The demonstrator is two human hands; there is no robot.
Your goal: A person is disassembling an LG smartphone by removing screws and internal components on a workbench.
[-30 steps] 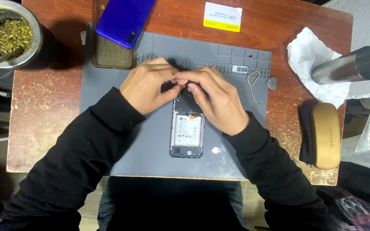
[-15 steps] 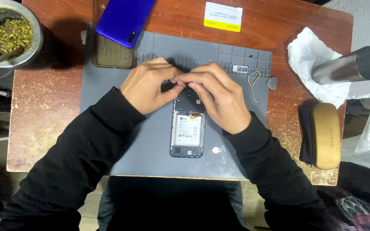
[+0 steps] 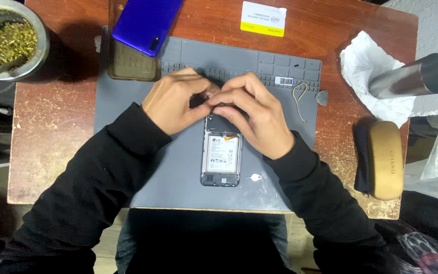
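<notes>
An opened phone (image 3: 221, 160) lies face down on a grey work mat (image 3: 143, 152), its white battery showing. My left hand (image 3: 176, 99) and my right hand (image 3: 257, 111) meet over the phone's top end, fingertips pinched together on a small dark part there. What the fingers pinch is too small and covered to name. Both sleeves are black.
A blue phone back cover (image 3: 145, 23) rests on a clear case (image 3: 130, 63) at the mat's top left. A small white SIM tool (image 3: 255, 177), a bent wire (image 3: 300, 99), a grey pick (image 3: 322, 97), a yellow-white card (image 3: 263, 18), a metal bowl (image 3: 8, 40), a steel cup (image 3: 411, 76) on tissue and a tan case (image 3: 385, 160) surround it.
Both hands stay over the phone's top end; the fingers have shifted slightly, with the left hand's fingers closing toward the right hand's.
</notes>
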